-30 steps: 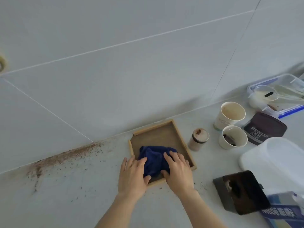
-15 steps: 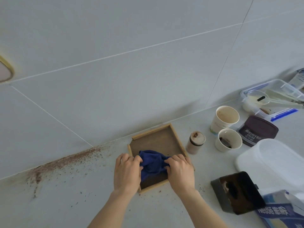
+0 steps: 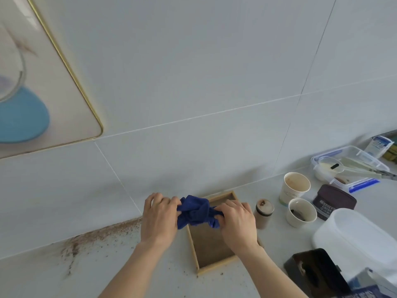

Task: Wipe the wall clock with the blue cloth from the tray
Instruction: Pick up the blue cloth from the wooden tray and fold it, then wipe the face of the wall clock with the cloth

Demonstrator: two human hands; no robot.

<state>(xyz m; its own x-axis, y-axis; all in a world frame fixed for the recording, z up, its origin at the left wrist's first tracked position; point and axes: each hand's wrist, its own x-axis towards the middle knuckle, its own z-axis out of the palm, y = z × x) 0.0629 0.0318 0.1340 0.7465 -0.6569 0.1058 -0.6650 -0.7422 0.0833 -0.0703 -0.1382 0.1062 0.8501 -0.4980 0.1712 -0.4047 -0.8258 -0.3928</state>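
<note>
Bunching up between both hands, the blue cloth (image 3: 196, 211) is held above the far end of the wooden tray (image 3: 214, 252). The left hand (image 3: 160, 218) pinches its left end, fingers (image 3: 169, 201) curled tight on the fabric; the right hand (image 3: 237, 222) clamps the other end the same way, knuckles up, both forearms reaching in from below. Up and left of the fingers, the gold-edged wall clock (image 3: 71, 108) hangs on the tiled wall. Right of the right hand stand a small brown jar (image 3: 263, 212), two paper cups (image 3: 295, 187), and a dark tub (image 3: 334, 201) reading HERSHEY'S COCOA. Brown powder (image 3: 96, 237) litters the tabletop (image 3: 150, 280).
</note>
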